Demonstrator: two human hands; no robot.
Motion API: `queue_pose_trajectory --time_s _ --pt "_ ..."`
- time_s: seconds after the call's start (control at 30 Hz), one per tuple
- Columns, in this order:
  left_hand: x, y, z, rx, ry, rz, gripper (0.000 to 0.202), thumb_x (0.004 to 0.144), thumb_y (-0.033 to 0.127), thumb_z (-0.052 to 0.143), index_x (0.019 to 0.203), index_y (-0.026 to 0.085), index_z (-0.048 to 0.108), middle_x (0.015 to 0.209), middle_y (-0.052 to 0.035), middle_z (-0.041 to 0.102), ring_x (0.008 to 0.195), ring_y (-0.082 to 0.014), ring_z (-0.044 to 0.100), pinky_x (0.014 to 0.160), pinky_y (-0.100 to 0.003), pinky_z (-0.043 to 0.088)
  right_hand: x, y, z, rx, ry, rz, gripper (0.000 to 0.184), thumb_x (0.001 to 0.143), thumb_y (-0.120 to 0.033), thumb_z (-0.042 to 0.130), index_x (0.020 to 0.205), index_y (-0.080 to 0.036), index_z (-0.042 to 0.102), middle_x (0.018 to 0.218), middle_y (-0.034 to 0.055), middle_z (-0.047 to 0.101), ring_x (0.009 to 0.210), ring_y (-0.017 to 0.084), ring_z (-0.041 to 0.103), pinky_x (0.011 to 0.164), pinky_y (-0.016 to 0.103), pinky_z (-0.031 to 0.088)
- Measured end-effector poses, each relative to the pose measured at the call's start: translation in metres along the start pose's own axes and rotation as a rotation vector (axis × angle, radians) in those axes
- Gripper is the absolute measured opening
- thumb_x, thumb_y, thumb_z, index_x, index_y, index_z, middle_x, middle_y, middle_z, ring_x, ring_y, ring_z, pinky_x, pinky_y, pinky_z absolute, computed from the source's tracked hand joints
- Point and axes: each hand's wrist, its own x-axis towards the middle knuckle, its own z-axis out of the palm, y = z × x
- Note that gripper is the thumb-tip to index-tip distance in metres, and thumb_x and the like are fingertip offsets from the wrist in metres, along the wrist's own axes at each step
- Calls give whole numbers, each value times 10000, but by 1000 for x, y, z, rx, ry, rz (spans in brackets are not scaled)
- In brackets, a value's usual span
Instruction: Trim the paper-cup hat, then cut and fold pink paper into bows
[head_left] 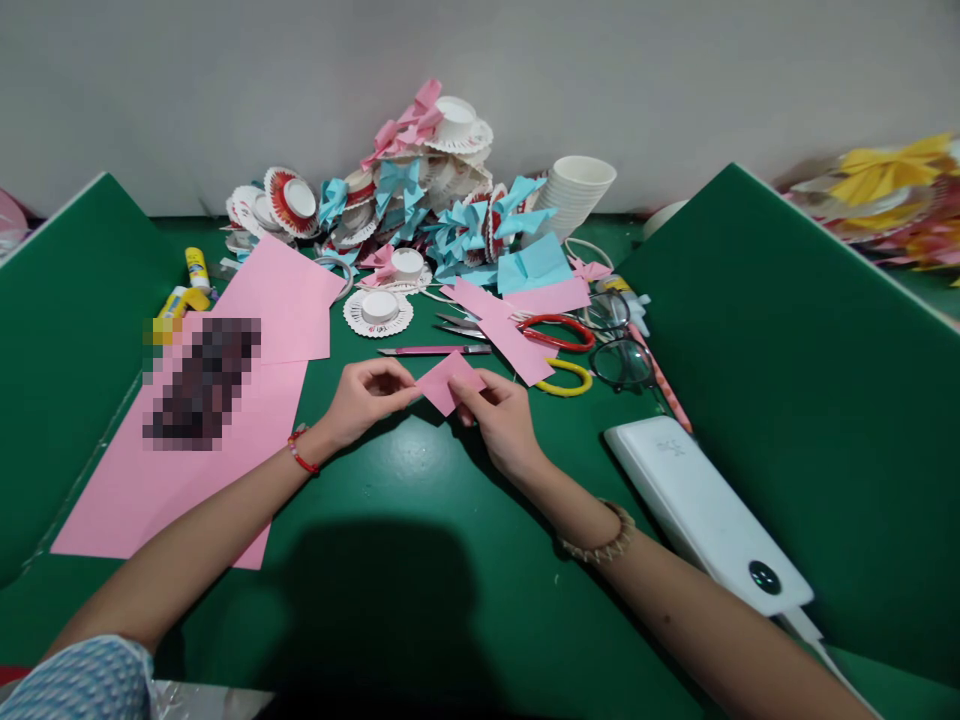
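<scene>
A small square of pink paper (442, 388) is held up over the green table, turned so that one corner points down. My left hand (369, 402) pinches its left corner between thumb and fingertips. On the other side, my right hand (499, 418) grips the right part, its thumb lying on the near face. Just beyond the paper lies a pink craft knife (435, 350). Red-handled scissors (559, 332) and a yellow scissor handle (566, 378) rest to the right, partly under pink paper strips (510, 335).
Large pink sheets (285, 400) cover the left side, near glue sticks (196, 268). Small paper hats (379, 312) with bows pile up at the back beside stacked paper cups (574, 195). Eyeglasses (622, 362) and a white power bank (705, 510) lie right. Green partitions (795, 400) flank the table.
</scene>
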Motion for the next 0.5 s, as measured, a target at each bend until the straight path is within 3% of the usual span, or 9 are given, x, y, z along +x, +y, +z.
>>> queue_pose_trajectory --time_s 0.13,0.27,0.5 --pt "-1 3 1 68 -58 21 206 713 334 682 696 136 629 663 -3 566 563 -89 483 540 -238 382 -1 -2 0 -49 -40 -24 322 724 -450 628 583 -171 551 428 -58 420 413 69 362 429 222 278" --pt "-3 5 0 152 -71 48 239 761 330 649 618 141 610 626 3 538 574 -94 480 558 -242 362 -1 -2 1 -119 -72 -48 258 699 -396 646 610 -161 585 493 -45 477 453 73 390 452 220 300" --pt "-4 4 -1 94 -106 112 288 762 369 656 580 150 610 611 4 534 575 -100 477 557 -245 356 -1 1 -1 -178 -98 -86 206 692 -355 642 660 -151 647 585 -18 545 564 94 438 540 226 352"
